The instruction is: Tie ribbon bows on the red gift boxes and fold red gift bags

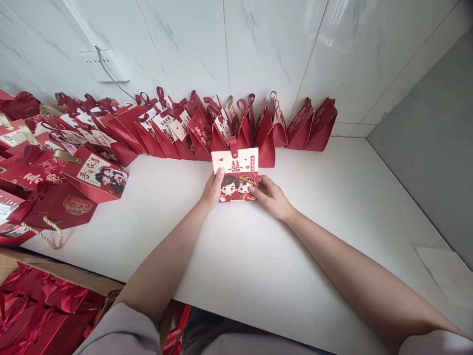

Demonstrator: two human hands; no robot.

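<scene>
Between my two hands is a red and white gift box (239, 170) with a printed cartoon couple and a red ribbon loop on top. My left hand (213, 189) grips its left edge, thumb on the front face. On the right side, my right hand (274, 196) closes on the lower edge with the thumb against the printed front. The fingers behind the box are hidden. Just behind it stands a row of red gift boxes (201, 132) with ribbon loops, along the wall.
More gift boxes (99, 172) crowd the left of the white table (236, 256). A box with a rope handle (61, 207) lies near the front left. Below the table edge, a carton (70, 271) holds several red ribboned boxes. A socket (105, 65) with a cable is on the tiled wall.
</scene>
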